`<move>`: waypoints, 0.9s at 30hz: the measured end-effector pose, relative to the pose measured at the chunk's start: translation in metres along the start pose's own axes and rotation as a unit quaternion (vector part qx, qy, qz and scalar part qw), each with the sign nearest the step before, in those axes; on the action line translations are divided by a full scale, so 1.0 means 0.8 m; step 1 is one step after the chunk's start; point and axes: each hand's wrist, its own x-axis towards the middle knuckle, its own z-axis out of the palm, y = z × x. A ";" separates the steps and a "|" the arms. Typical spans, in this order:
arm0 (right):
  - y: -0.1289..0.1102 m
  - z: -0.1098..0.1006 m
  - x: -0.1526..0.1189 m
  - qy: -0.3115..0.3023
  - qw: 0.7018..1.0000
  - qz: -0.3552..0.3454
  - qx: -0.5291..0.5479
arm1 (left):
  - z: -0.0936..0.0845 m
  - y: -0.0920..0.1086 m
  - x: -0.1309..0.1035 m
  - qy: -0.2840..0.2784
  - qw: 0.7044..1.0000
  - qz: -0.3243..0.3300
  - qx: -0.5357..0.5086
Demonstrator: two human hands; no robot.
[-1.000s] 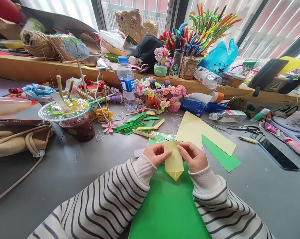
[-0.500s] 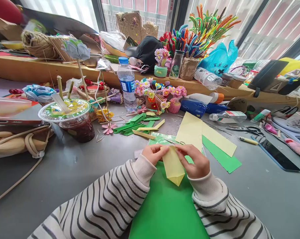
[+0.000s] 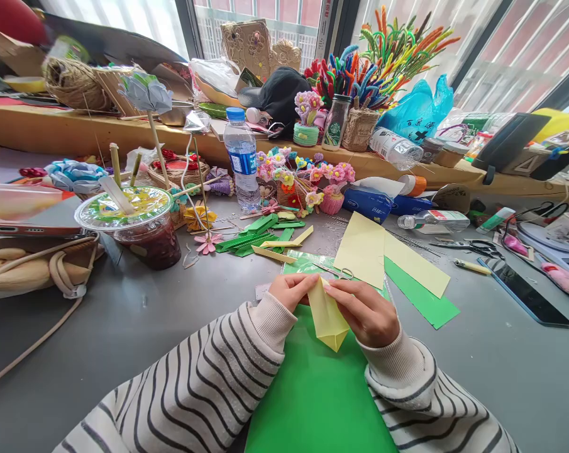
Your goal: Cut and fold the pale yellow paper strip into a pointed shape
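Note:
A piece of pale yellow paper (image 3: 326, 314), its lower end folded to a point, is held up between my two hands. My left hand (image 3: 292, 291) pinches its upper left corner between thumb and fingers. At the upper right, my right hand (image 3: 366, 309) grips the top edge, its fingers lying across the paper and hiding part of it. Below lies a green sheet (image 3: 312, 396) on the grey table. Just beyond my hands are small scissors (image 3: 343, 273) and flat yellow sheets (image 3: 359, 248). Folded green paper strips (image 3: 251, 239) lie farther off to the left.
A lidded cup of dark drink (image 3: 143, 236) stands at left, near a water bottle (image 3: 241, 163). Crocheted flowers (image 3: 307, 176) and blue tissue packs (image 3: 366, 204) line the back. At right lie a phone (image 3: 524, 292), black-handled scissors (image 3: 485, 247) and a green strip (image 3: 423, 296).
My right hand's fingers have shifted left over the paper's top corner, folding that side inward. The left hand keeps its pinch in nearly the same place.

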 end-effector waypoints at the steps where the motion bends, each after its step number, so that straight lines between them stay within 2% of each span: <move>1: 0.000 0.000 0.000 -0.005 1.000 0.000 -0.004 | 0.000 0.000 0.000 0.000 1.000 -0.001 -0.001; 15: -0.003 0.001 0.005 -0.006 1.000 -0.024 -0.014 | 0.002 0.002 -0.006 0.013 0.994 0.075 0.080; 20: -0.002 0.001 0.005 -0.029 1.000 -0.002 0.002 | 0.000 0.001 -0.004 0.017 0.992 0.091 0.082; 23: -0.002 0.001 0.005 -0.032 0.997 0.057 0.033 | -0.001 0.001 -0.003 0.015 0.992 0.094 0.089; 25: -0.001 0.002 0.004 -0.016 0.988 0.131 0.077 | 0.000 0.000 -0.003 0.016 0.991 0.091 0.095; 27: 0.001 0.006 0.002 -0.009 0.967 0.222 0.125 | 0.000 -0.003 -0.003 0.022 0.990 0.099 0.100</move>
